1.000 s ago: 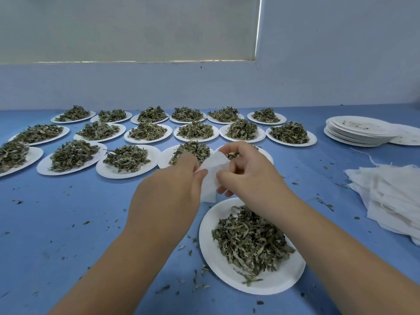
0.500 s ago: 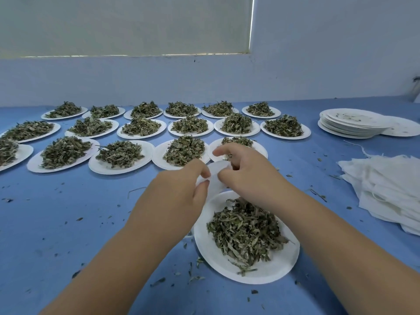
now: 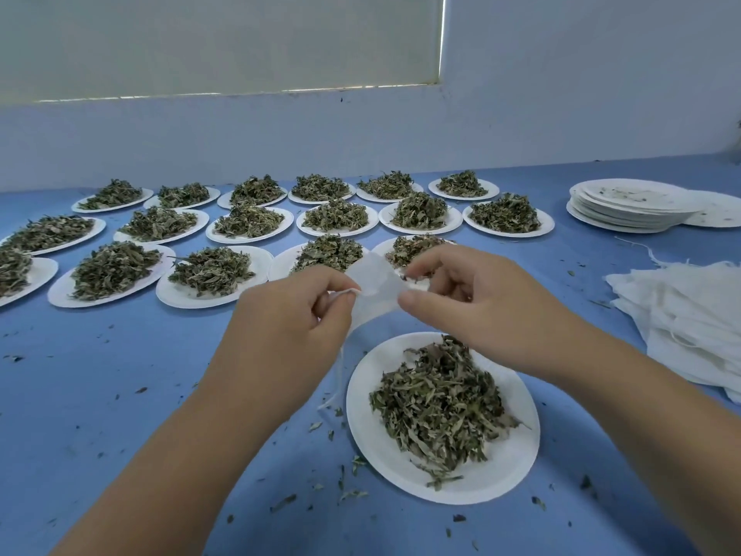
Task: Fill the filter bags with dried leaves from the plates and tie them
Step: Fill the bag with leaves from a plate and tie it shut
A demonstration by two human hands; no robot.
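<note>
Nearest me sits a paper plate point(image 3: 363, 419) heaped with dried leaves point(image 3: 437, 399). Just above its far rim the left hand point(image 3: 288, 327) pinches one edge of the filter bag point(image 3: 375, 282) between thumb and forefinger, and the right hand point(image 3: 477, 302) curls onto the opposite edge. I'd pull the mouth wide and keep it low over that plate, so spills land back. The blue table point(image 3: 120, 375) gives room leftward; full plates point(image 3: 212, 270) crowd just behind, and spare bags point(image 3: 689, 315) lie right.

Leaf plate point(image 3: 497, 473) front; stacked plates point(image 3: 625, 212) right; bag pile point(image 3: 689, 315) right.
</note>
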